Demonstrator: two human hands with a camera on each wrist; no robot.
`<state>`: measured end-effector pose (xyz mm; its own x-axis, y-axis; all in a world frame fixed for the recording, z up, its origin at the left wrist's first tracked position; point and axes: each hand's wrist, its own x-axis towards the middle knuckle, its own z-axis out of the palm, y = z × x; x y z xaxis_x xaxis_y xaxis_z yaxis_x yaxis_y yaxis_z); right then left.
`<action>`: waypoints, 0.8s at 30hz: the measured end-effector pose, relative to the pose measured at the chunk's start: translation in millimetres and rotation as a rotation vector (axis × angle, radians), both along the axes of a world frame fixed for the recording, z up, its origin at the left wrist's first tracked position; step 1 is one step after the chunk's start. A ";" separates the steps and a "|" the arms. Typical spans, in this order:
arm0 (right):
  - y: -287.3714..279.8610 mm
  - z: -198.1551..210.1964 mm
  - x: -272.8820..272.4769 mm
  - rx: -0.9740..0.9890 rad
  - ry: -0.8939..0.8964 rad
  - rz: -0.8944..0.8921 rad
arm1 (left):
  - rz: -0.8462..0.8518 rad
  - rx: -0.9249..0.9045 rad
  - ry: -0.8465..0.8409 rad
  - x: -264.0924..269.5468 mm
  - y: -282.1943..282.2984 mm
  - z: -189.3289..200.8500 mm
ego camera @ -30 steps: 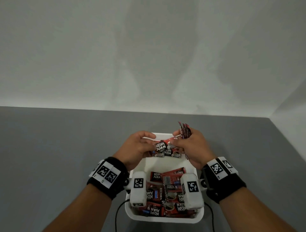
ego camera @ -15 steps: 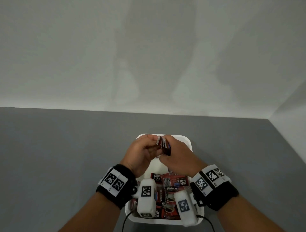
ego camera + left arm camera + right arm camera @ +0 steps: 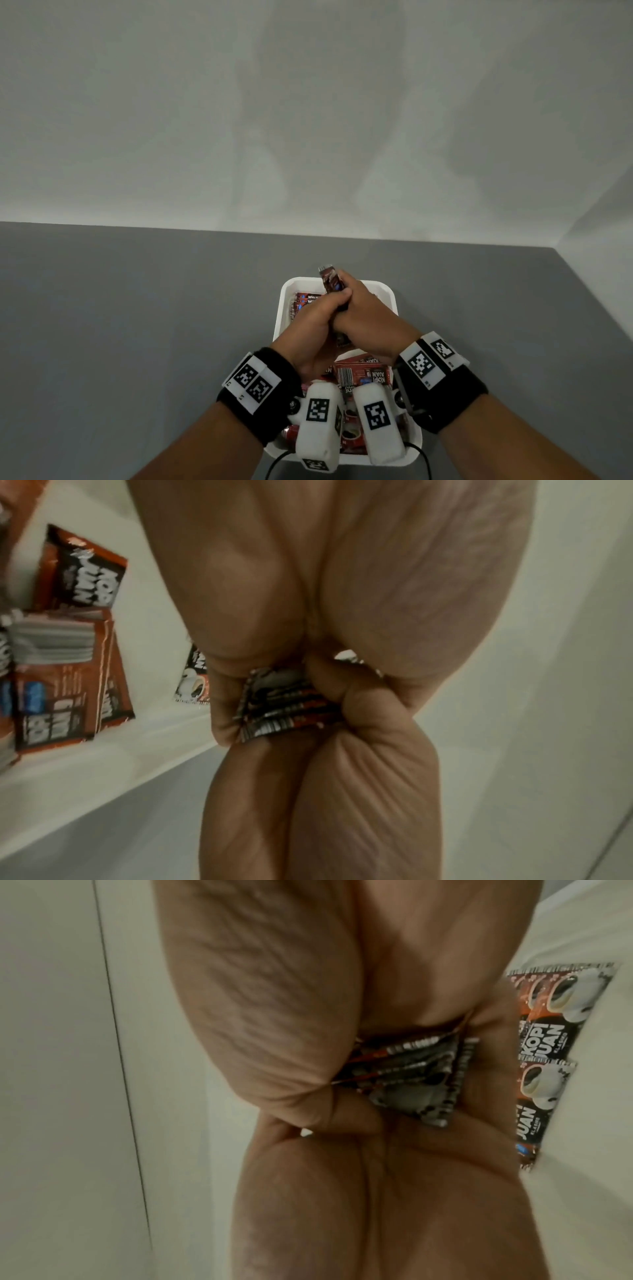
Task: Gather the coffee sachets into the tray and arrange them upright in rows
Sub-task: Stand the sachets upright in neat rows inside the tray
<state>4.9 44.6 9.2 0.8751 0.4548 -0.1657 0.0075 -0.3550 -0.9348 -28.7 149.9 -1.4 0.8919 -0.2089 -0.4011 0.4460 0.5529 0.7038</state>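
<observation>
While both hands, left (image 3: pixel 317 317) and right (image 3: pixel 368 317), clasp one stack (image 3: pixel 331 282) of sachets between them, its long axis stands nearly upright, tilted slightly left, above the far end of the tray (image 3: pixel 390 294). Loose sachets (image 3: pixel 363 375) lie flat nearer the wrists (so the stack probably goes straight down).

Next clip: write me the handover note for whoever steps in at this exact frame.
Left hand and right hand: together they grip a stack of sachets, edges up, above the far end of the white tray.
Done: all visible sachets are in the tray; a few stand at the far left.
Left: set this stack down upright, then stand the loose pile at the near end in rows.
</observation>
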 end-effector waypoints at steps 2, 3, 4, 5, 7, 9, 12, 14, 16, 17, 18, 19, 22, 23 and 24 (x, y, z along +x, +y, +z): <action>2.0 -2.9 0.3 -0.062 -0.034 -0.013 | -0.002 0.012 -0.008 1.0 -1.0 1.8; 3.5 -5.5 1.2 -0.115 -0.050 -0.004 | 0.005 0.020 -0.006 1.6 -0.8 1.9; 4.3 -8.3 2.7 -0.199 -0.076 0.016 | 0.015 0.025 -0.008 1.9 -1.1 2.4; 4.7 -7.1 1.5 -0.302 -0.101 0.049 | 0.031 0.033 -0.012 2.4 -1.3 1.4; 2.9 -5.3 -1.8 -0.473 -0.130 0.086 | 0.067 0.055 -0.016 3.0 0.1 -1.6; -4.1 -1.2 -4.5 -0.551 -0.180 0.127 | 0.110 0.075 -0.021 5.2 4.2 -5.9; -19.0 1.2 -1.0 -0.433 -0.207 0.200 | 0.113 0.094 -0.019 7.4 13.9 -5.4; -24.6 2.2 4.1 -0.428 -0.308 0.317 | 0.049 0.098 -0.036 6.2 16.4 -2.0; -24.4 5.7 3.7 -0.475 -0.420 0.403 | -0.003 0.091 -0.052 4.0 16.3 -2.0; -22.6 5.6 4.0 -0.488 -0.470 0.417 | -0.022 0.080 -0.057 3.5 16.1 -3.0; -21.5 5.0 4.9 -0.494 -0.513 0.418 | -0.040 0.063 -0.058 3.2 15.9 -4.3; -20.6 4.1 5.1 -0.500 -0.550 0.415 | -0.058 0.051 -0.055 3.4 16.8 -5.9; -19.2 4.0 5.2 -0.496 -0.604 0.416 | -0.121 0.043 -0.048 1.1 19.5 -9.8; -18.1 4.8 4.1 -0.485 -0.594 0.410 | -0.129 0.037 -0.047 -0.3 20.1 -10.0; -17.1 4.7 3.4 -0.473 -0.572 0.399 | -0.131 0.034 -0.049 -1.1 20.1 -10.4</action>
<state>8.2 27.5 13.9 0.6705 0.7419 0.0041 0.6429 -0.5783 -0.5022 -29.9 170.0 -11.8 0.8767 -0.3119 -0.3662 0.4771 0.4678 0.7440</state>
